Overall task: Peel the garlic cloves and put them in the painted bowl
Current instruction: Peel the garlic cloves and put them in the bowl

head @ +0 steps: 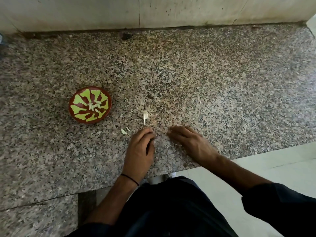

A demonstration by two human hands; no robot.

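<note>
Granite counter (213, 74): one painted bowl (77, 100), two hands (139, 147) (192, 142)

On the bench (222, 79) the painted bowl (77, 102) sits left, garlic cloves (95, 106) in it; garlic peel pieces (145, 115) lie to its right.
</note>
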